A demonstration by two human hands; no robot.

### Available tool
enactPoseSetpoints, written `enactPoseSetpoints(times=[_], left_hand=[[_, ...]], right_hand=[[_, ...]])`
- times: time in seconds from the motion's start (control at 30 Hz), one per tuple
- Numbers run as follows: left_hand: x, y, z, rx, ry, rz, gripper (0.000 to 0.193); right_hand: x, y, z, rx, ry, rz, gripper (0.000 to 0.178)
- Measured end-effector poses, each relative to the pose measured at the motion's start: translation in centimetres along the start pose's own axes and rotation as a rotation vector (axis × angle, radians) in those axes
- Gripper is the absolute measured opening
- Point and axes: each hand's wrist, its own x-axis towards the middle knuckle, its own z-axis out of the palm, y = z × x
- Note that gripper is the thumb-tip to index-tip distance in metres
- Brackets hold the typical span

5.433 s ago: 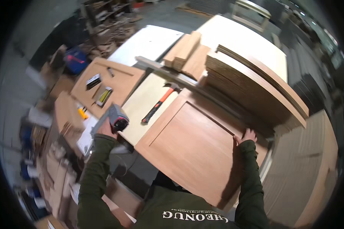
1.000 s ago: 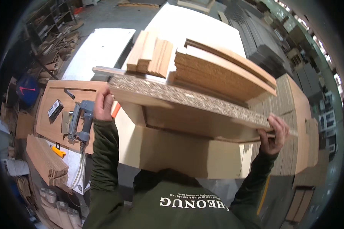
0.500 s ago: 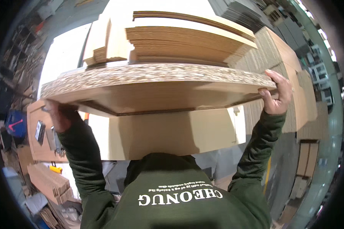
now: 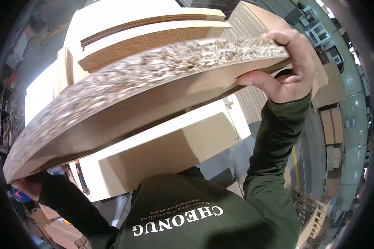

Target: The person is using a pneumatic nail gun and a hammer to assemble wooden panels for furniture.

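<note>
I hold a large wooden panel (image 4: 124, 103) lifted up close to my head, its rough chipboard edge facing me and tilted down to the left. My right hand (image 4: 284, 68) grips its upper right corner, fingers curled over the edge. At the far lower left, my left hand (image 4: 27, 186) grips the panel's lower corner and is partly hidden by it. Both arms wear dark green sleeves.
Below the panel lies a pale board (image 4: 162, 153) on the work surface, with a red-and-black tool (image 4: 81, 176) at its left. A stack of boards (image 4: 153, 29) rises behind. More stacked panels (image 4: 332, 124) stand on the right; shelves (image 4: 4, 108) are on the left.
The panel has been raised from lying flat on the bench to held up at head height, and over the last second it has swung closer and tilted down to the left.
</note>
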Motion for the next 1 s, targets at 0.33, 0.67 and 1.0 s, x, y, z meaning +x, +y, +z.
enactPoseSetpoints(times=[0.33,0.67,1.0], left_hand=[[2.8,-9.4,-5.6,0.057,-0.098,0.286,0.061],[3.4,-13.4,-7.6,0.382,-0.030,0.379,0.057],[1.9,-10.1,-5.5,1.629,-0.047,0.744,0.040]], right_hand=[[-4.3,0.2,3.9,-0.201,-0.149,0.111,0.062],[-1.8,1.9,-2.2,-0.056,0.185,0.125,0.065],[-10.9,9.5,5.5,0.801,0.501,0.966,0.034]])
